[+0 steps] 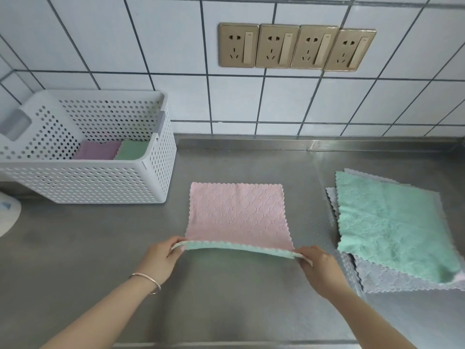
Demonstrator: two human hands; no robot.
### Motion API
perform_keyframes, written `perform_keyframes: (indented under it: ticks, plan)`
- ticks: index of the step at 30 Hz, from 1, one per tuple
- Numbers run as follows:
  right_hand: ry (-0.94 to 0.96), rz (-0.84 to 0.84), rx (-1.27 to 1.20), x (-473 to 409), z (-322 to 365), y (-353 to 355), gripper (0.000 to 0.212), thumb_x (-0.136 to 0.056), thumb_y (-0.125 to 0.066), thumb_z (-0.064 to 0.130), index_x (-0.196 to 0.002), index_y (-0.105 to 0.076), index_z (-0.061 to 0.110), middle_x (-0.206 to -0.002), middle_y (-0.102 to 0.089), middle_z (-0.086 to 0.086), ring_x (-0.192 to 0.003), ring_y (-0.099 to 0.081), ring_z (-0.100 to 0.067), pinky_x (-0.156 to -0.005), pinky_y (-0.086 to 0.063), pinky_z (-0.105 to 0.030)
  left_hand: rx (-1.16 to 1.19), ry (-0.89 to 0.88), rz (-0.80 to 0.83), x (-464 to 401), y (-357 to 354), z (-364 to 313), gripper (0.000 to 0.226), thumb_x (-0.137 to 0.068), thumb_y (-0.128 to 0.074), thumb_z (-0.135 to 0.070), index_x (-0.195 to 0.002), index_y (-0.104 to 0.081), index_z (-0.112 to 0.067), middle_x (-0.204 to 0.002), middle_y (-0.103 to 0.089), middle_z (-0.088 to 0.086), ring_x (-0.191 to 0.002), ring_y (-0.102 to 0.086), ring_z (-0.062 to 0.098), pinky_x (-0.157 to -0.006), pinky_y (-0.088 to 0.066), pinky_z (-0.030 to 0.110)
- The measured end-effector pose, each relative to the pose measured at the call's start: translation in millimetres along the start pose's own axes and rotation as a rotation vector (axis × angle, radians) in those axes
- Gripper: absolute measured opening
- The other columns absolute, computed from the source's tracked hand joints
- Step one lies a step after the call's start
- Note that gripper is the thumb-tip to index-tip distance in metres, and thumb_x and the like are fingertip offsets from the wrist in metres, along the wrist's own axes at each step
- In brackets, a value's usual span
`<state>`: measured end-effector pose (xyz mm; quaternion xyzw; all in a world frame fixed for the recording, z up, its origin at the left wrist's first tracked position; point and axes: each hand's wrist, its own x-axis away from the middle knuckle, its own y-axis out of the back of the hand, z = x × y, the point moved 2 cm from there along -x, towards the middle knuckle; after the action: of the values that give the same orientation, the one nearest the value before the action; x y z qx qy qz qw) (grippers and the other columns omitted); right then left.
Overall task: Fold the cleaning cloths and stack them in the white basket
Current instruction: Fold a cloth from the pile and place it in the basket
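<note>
We note a steel tabletop (239, 306) set against a white tiled wall carrying a row of four brass-coloured sockets (297, 47). The pink cloth (237, 214) lies mid-tabletop with its near edge raised, showing a green underside; the left hand (161, 258) pinches the near-left corner and the right hand (320, 267) pinches the near-right corner, fingers curled round the fabric. In our judgement the first fold, near edge to far edge, is just beginning. Risks: the cloth is limp and sags between the two grips, so uneven lifting could lay the corners askew; the far edge lies free on smooth steel and may slide away with the push, spoiling alignment. The white basket (105, 177) stands at the back left, well apart from the cloth, holding a purple folded cloth (97, 150) and a green folded cloth (130, 150) side by side. The pile of unfolded cloths (392, 222) lies near on the right, green on top of grey; the right elbow could drag it. Bare steel shows in front of and to the left of the cloth, giving the fold room, and the path to the basket looks open. A white object (7, 212) sits cropped at the left edge.
</note>
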<state>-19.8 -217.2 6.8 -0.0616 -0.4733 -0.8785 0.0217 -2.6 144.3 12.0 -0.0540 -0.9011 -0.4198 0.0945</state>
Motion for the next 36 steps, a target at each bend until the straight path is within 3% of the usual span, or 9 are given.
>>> perform_keyframes:
  ticks: [2, 5, 7, 9, 12, 17, 22, 28, 36]
  plan:
    - [-0.034, 0.072, -0.047, 3, 0, 6, 0.011, -0.086, -0.062, 0.01, -0.087, -0.071, 0.017, -0.073, -0.063, 0.002, -0.069, -0.059, -0.018, -0.058, -0.036, -0.023, -0.03, 0.025, 0.096, 4, 4, 3, 0.014, -0.093, -0.052, -0.023, -0.101, -0.063, -0.025, -0.087, -0.069, 0.003, -0.081, -0.061, 0.021, -0.067, -0.041, 0.025]
    - [-0.132, 0.282, -0.053, 10, -7, 6, 0.023, -0.088, -0.056, 0.012, -0.066, -0.052, 0.017, -0.058, -0.048, 0.004, -0.056, -0.043, -0.011, -0.05, -0.027, -0.022, -0.074, 0.104, 0.267, 13, -3, 14, 0.018, -0.093, -0.052, -0.028, -0.099, -0.065, -0.017, -0.093, -0.07, 0.001, -0.086, -0.062, 0.018, -0.073, -0.043, 0.025]
    - [-0.186, 0.454, 0.016, 14, -9, 3, 0.026, -0.088, -0.054, 0.015, -0.063, -0.047, 0.018, -0.059, -0.047, 0.004, -0.054, -0.039, -0.007, -0.05, -0.026, -0.02, -0.046, 0.146, 0.375, 19, -9, 16, 0.012, -0.093, -0.052, -0.029, -0.089, -0.064, -0.027, -0.087, -0.07, -0.012, -0.083, -0.063, 0.004, -0.076, -0.044, 0.018]
    - [-0.203, 0.541, 0.095, 13, -12, 2, 0.017, -0.089, -0.053, 0.019, -0.073, -0.057, 0.014, -0.068, -0.059, 0.002, -0.059, -0.046, -0.007, -0.052, -0.03, -0.018, -0.005, 0.161, 0.419, 21, -13, 14, 0.022, -0.093, -0.053, -0.025, -0.075, -0.058, -0.037, -0.068, -0.065, -0.024, -0.068, -0.056, -0.012, -0.071, -0.043, 0.011]
    - [-0.241, 0.501, 0.05, 1, -12, 2, 0.018, -0.089, -0.052, 0.02, -0.091, -0.066, 0.008, -0.087, -0.069, -0.008, -0.072, -0.057, -0.015, -0.062, -0.038, -0.023, 0.039, 0.176, 0.4, 15, -9, 6, 0.022, -0.093, -0.053, -0.024, -0.077, -0.058, -0.039, -0.075, -0.064, -0.025, -0.075, -0.059, -0.005, -0.075, -0.046, 0.014]
    - [-0.29, 0.333, -0.06, -39, 4, 9, 0.019, -0.091, -0.053, 0.023, -0.077, -0.06, 0.013, -0.068, -0.057, -0.001, -0.061, -0.049, -0.014, -0.055, -0.033, -0.024, 0.201, 0.242, 0.239, -16, -1, -3, 0.024, -0.092, -0.054, -0.018, -0.074, -0.061, -0.032, -0.058, -0.062, -0.021, -0.061, -0.054, 0.003, -0.063, -0.042, 0.018]
    - [-0.331, 0.232, -0.101, -71, 17, 5, 0.013, -0.093, -0.05, 0.025, -0.084, -0.06, 0.021, -0.066, -0.057, 0.005, -0.06, -0.05, -0.01, -0.053, -0.035, -0.024, 0.191, 0.299, 0.153, -45, -7, 2, 0.023, -0.091, -0.054, -0.022, -0.077, -0.063, -0.038, -0.085, -0.071, -0.008, -0.079, -0.064, 0.013, -0.076, -0.048, 0.028]
    - [-0.364, 0.201, -0.051, -96, 20, -7, 0.016, -0.093, -0.05, 0.027, -0.094, -0.062, 0.017, -0.074, -0.061, -0.002, -0.075, -0.057, -0.022, -0.061, -0.039, -0.029, 0.08, 0.347, 0.103, -77, -15, 8, 0.021, -0.091, -0.053, -0.027, -0.104, -0.068, -0.021, -0.099, -0.071, 0.002, -0.092, -0.064, 0.022, -0.078, -0.046, 0.027]
    - [-0.419, 0.128, -0.058, -96, 12, -21, 0.03, -0.092, -0.051, 0.025, -0.063, -0.043, 0.027, -0.059, -0.051, 0.003, -0.057, -0.047, -0.013, -0.051, -0.036, -0.026, -0.021, 0.387, 0.059, -92, -26, 14, 0.028, -0.092, -0.051, -0.03, -0.111, -0.065, -0.016, -0.104, -0.07, 0.006, -0.097, -0.062, 0.027, -0.08, -0.046, 0.029]
